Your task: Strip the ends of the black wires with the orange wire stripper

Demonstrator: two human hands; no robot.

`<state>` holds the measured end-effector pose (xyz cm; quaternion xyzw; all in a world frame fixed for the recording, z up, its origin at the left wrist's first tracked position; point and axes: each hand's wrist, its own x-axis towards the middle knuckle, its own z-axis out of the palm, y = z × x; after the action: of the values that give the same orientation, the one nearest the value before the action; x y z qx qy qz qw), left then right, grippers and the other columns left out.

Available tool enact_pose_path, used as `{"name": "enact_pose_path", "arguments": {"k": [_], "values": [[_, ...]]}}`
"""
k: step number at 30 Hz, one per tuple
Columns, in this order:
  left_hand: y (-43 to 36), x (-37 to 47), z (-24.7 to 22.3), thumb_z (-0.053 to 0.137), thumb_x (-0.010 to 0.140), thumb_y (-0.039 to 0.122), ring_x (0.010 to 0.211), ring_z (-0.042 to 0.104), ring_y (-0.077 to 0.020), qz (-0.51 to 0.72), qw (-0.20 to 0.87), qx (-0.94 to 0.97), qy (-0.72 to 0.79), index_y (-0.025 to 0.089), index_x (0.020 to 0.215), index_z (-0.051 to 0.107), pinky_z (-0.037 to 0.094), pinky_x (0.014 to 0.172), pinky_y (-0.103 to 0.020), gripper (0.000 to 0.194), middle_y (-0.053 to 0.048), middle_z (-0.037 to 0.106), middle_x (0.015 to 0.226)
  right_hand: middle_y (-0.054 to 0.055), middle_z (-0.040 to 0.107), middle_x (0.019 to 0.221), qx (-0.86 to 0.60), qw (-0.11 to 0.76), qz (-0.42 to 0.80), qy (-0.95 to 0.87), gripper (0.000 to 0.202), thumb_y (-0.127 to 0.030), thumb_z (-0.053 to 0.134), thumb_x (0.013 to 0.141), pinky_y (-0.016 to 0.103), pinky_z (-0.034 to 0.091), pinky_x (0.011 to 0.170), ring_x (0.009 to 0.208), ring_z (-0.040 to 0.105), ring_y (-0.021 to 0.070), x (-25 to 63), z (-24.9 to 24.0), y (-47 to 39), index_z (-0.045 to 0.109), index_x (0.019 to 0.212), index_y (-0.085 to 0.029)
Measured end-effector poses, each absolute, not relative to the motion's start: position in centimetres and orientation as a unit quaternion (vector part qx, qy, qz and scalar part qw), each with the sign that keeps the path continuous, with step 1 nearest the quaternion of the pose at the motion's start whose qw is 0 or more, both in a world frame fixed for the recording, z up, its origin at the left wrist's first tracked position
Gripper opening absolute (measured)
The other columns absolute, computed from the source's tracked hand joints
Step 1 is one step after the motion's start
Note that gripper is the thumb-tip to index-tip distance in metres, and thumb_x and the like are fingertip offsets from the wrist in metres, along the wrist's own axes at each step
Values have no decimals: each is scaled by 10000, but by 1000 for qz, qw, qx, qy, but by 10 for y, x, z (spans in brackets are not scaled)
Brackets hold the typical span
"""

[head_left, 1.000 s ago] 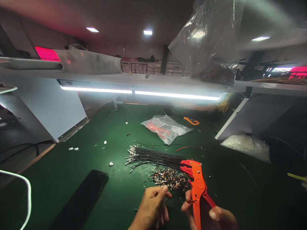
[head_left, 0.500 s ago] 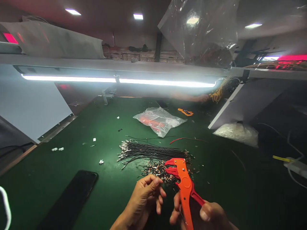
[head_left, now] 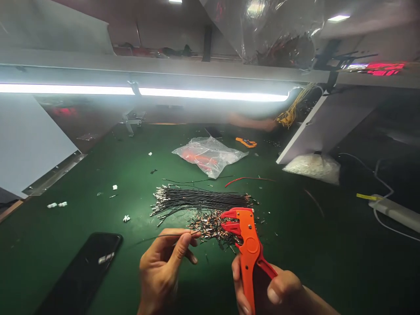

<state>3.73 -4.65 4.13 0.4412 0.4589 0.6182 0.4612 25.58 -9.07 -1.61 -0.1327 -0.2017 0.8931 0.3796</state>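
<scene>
Between thumb and forefinger, my left hand (head_left: 164,267) pinches a thin black wire (head_left: 152,238), whose tip pokes out to the right and whose tail runs left. My right hand (head_left: 278,284) is wrapped round the handles of an orange and red wire stripper (head_left: 250,245). The stripper stands upright with its red jaws apart, facing left toward the wire tip but not touching it. Behind the hands lies a bundle of black wires (head_left: 200,199) with metal ends at the left. A heap of short wire scraps (head_left: 213,225) lies just in front of the bundle.
A black phone (head_left: 82,271) lies at the left. Beyond the bundle are a clear plastic bag (head_left: 210,155), a red wire (head_left: 244,178) and an orange tool (head_left: 246,142). At the right are a bag of pale parts (head_left: 313,168) and a power strip (head_left: 397,212). A blurred arm (head_left: 252,122) shows at the back.
My left hand has moved left, and a black wire now shows in its pinch. The stripper stays in my right hand, slightly more upright. The whole view has shifted downward and right.
</scene>
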Motion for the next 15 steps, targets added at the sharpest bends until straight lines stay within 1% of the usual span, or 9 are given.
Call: {"name": "enact_pose_path", "arguments": {"k": [1,2,4,6,8,10,12,14,15], "values": [[-50,39,41,721,822,237,602,648,-135,632,412,470,458,198,836,744,560,516,-251,47,-18,750,799,125,725,786,-134,385,891,-201,561,-192,622,553,327,484,670,686,663,223,255,-14,-91,638,1102,-83],[-53,40,40,709,826,191,615,658,-135,640,368,504,448,214,867,749,561,533,-250,61,-13,757,824,118,716,788,-137,389,888,-201,552,-204,628,571,339,490,676,687,666,226,254,-12,-91,636,1111,-90],[-58,40,38,694,825,126,664,679,-147,644,291,571,417,228,926,754,572,579,-265,156,-16,766,863,108,703,799,-144,394,885,-204,539,-226,633,607,366,503,696,702,676,236,254,-10,-91,629,1131,-97],[-60,36,35,683,840,126,680,687,-152,648,243,594,410,223,962,749,574,600,-276,169,-26,769,875,101,695,810,-147,399,881,-209,530,-242,634,638,381,511,711,724,682,242,253,-9,-90,622,1149,-99],[-62,30,31,677,867,192,642,687,-149,640,242,588,431,212,948,746,573,573,-273,108,-37,774,862,97,687,809,-150,410,873,-215,520,-248,651,648,385,516,713,732,677,240,252,-9,-89,624,1144,-95],[-65,27,26,686,869,266,601,696,-164,589,299,616,429,210,914,750,572,509,-273,96,-49,783,841,91,682,813,-156,419,868,-218,509,-251,675,658,384,518,720,740,670,230,250,-7,-89,629,1142,-99],[-67,30,22,692,866,296,591,693,-166,556,343,626,427,224,905,742,561,481,-266,95,-47,787,840,110,695,898,-162,430,859,-228,519,-262,692,682,381,523,719,752,670,222,248,-4,-90,628,1175,-112],[-70,39,19,626,915,330,634,674,-152,626,324,566,427,255,956,709,561,548,-281,119,-37,782,891,147,699,1039,-169,449,840,-252,561,-273,693,713,383,526,710,762,677,222,246,0,-89,609,1249,-129],[-71,45,17,618,921,338,636,657,-143,641,323,560,414,271,958,696,557,575,-284,109,-23,778,875,163,692,1109,-171,460,831,-263,591,-278,686,727,390,526,707,768,681,227,246,1,-89,589,1293,-142]]}}
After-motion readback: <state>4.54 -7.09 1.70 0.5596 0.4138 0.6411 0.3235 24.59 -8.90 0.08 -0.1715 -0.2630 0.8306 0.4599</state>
